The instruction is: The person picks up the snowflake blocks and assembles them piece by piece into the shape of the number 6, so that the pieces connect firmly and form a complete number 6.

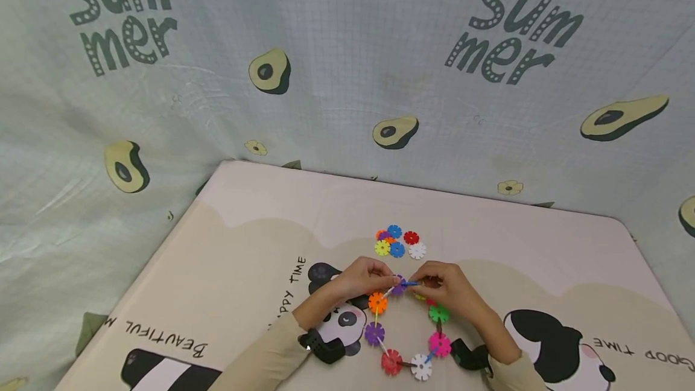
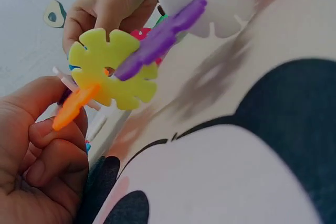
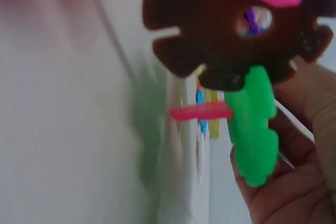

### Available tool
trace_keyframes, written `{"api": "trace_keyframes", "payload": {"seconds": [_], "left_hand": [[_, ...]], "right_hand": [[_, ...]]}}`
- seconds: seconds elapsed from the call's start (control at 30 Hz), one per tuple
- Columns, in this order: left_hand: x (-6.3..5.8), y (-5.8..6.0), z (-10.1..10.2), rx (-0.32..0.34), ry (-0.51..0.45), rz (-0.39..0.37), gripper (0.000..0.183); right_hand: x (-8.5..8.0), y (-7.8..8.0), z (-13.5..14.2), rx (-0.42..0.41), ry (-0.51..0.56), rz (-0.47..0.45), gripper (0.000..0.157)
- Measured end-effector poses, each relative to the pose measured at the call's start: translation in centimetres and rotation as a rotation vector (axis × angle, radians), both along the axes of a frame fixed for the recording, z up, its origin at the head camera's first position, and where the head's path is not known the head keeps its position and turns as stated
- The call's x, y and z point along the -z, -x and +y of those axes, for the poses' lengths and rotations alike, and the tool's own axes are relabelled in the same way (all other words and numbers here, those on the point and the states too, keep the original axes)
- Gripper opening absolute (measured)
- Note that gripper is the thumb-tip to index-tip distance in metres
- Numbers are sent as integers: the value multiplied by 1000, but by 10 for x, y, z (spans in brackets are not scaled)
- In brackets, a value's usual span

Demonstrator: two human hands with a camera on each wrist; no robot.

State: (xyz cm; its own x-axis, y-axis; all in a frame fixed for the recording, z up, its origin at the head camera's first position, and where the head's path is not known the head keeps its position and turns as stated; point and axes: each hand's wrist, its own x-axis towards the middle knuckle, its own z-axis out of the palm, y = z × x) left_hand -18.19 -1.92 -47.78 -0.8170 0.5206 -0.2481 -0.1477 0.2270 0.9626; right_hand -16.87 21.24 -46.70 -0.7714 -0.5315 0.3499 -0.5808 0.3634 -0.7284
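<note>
A chain of slotted plastic snowflake discs, joined at right angles, curves between my two hands as a ring. My left hand (image 1: pixel 369 276) pinches a purple disc (image 1: pixel 399 285) at the top of it. With thumb and fingers my right hand (image 1: pixel 447 285) grips a blue disc (image 1: pixel 411 283), seen edge-on against the purple one. Down the left side run an orange disc (image 1: pixel 377 303) and a second purple disc (image 1: pixel 374 333). Red (image 1: pixel 391 362) and white (image 1: pixel 421 367) discs form the bottom; pink (image 1: pixel 440 344) and green (image 1: pixel 438 313) discs are at right. A brown disc (image 3: pixel 220 30) looms close in the right wrist view.
Beyond my hands lies a small group of loose discs, among them a yellow disc (image 1: pixel 382 248), a red disc (image 1: pixel 411 238) and a white disc (image 1: pixel 417 250). The table cover (image 1: pixel 260 198) has panda prints. A curtain (image 1: pixel 326 29) with avocado prints hangs behind its far edge.
</note>
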Motion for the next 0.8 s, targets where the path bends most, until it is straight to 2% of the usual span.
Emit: {"api": "trace_keyframes", "payload": {"seconds": [0.1, 0.2, 0.3, 0.37, 0.57, 0.8], "left_hand": [[1, 0, 1, -3, 4, 9, 21], [1, 0, 0, -3, 8, 15, 21], [0, 0, -1, 1, 16, 27, 22], [0, 0, -2, 7, 15, 39, 22], [-1, -1, -2, 12, 13, 44, 23], [0, -2, -1, 14, 57, 42, 23]], "right_hand": [[-3, -3, 7, 68, -66, -85, 26], [-6, -5, 13, 132, -147, -222, 36], [-8, -8, 17, 186, -211, -349, 32], [-9, -9, 17, 199, -228, -392, 25], [-7, -10, 20, 164, -160, -460, 15], [-3, -10, 28, 111, -48, -580, 19]]}}
